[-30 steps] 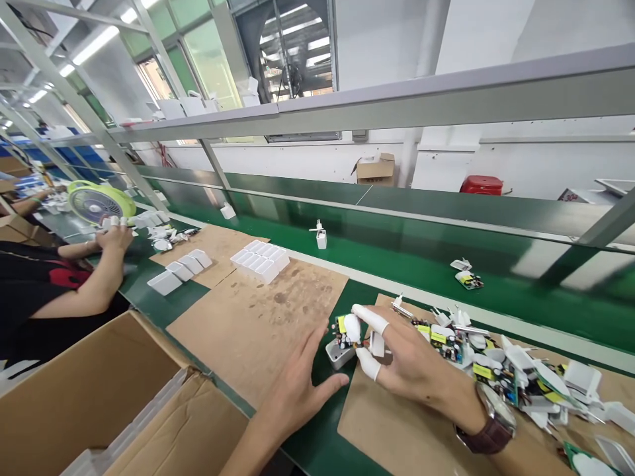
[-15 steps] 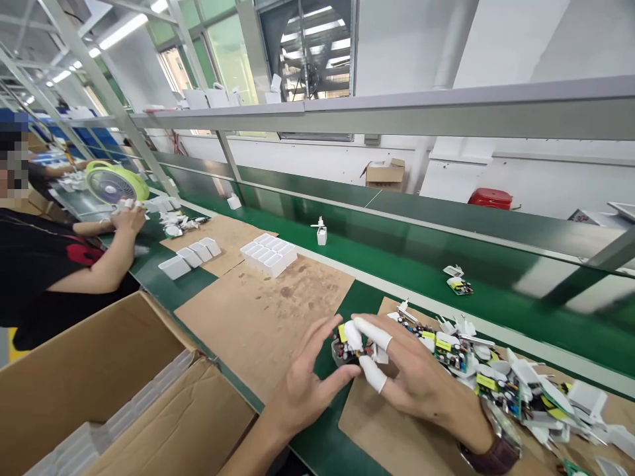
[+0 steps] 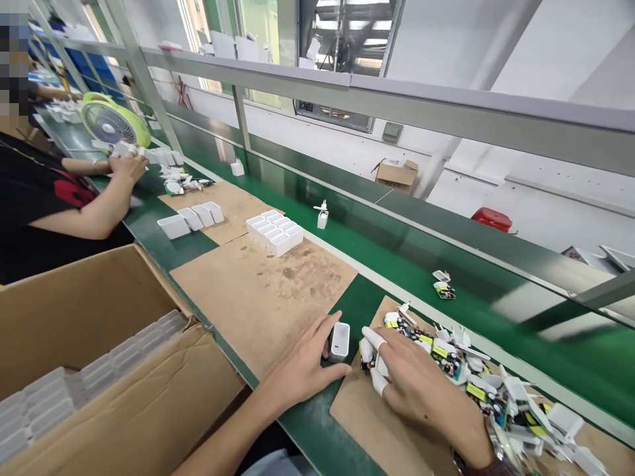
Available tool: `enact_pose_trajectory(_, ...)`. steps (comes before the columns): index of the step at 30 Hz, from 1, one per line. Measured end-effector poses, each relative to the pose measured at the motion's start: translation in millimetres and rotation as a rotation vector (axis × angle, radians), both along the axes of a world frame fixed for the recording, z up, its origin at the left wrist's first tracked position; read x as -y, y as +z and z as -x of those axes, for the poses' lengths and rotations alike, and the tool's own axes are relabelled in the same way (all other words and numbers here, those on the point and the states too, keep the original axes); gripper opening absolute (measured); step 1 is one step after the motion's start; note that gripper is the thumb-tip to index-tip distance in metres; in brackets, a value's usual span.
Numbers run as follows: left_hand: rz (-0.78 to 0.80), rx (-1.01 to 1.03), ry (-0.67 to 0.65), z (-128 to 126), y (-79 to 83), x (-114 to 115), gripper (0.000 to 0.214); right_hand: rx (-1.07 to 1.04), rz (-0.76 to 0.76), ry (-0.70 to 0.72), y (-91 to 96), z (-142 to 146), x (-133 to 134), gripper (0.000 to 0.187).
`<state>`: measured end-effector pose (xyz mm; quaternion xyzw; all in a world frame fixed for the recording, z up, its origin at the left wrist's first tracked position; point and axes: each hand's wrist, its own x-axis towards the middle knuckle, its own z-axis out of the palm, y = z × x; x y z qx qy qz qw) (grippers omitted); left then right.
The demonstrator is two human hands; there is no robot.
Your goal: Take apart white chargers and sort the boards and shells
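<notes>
My left hand [image 3: 308,357] is curled around a small white plastic charger case [image 3: 340,340], whose open, hollow side faces up. Its thumb lies along the near end of the case. Just to the right, my right hand [image 3: 404,370], with white finger cots on thumb and forefinger, pinches a circuit board with a white plastic part [image 3: 367,352]. A small gap separates that board from the case. Beside my right wrist lies a heap of circuit boards with white plug parts [image 3: 466,370], partly covered by my hand.
A block of white cases [image 3: 275,231] and several more cases [image 3: 193,216] stand on cardboard sheets. A cardboard box [image 3: 149,396] holding white cases is at the lower left. Single parts [image 3: 444,289] lie on the green belt. A co-worker's hand [image 3: 127,162] works near a green fan [image 3: 114,122].
The circuit board has come away from the case toward the right with my right hand. The case's hollow inside now shows in my left hand. My view has tilted and shifted.
</notes>
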<state>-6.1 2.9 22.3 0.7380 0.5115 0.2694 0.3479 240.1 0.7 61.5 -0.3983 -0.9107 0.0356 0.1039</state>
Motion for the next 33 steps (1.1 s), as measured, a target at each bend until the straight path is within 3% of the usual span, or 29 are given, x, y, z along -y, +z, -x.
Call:
enact_pose_trajectory(4, -0.098, 0.078, -0.015, 4, -13.9, 6, 0.071, 0.048, 0.034, -0.014, -4.3, -4, 0, 0.035)
enact_pose_trajectory(10, -0.352, 0.125, 0.077, 6, -25.9, 7, 0.062, -0.106, -0.135, 0.030, 9.0, -12, -4, 0.053)
enact_pose_trajectory(14, -0.324, 0.136, 0.095, 7, -28.5, 7, 0.065, -0.331, -0.160, 0.036, 15.8, -1, 0, 0.061)
enact_pose_trajectory(17, -0.298, 0.124, 0.092, 8, -31.9, 8, 0.071, -0.439, -0.143, 0.090, 8.8, 7, 6, 0.066)
enact_pose_trajectory(24, -0.305, 0.093, 0.054, 7, -35.5, 10, 0.078, -0.452, -0.201, 0.127, -14.9, 12, 7, 0.074)
enact_pose_trajectory(33, -0.361, 0.077, 0.043, 6, -37.7, 10, 0.081, -0.423, -0.162, 0.120, -18.3, 9, 6, 0.073)
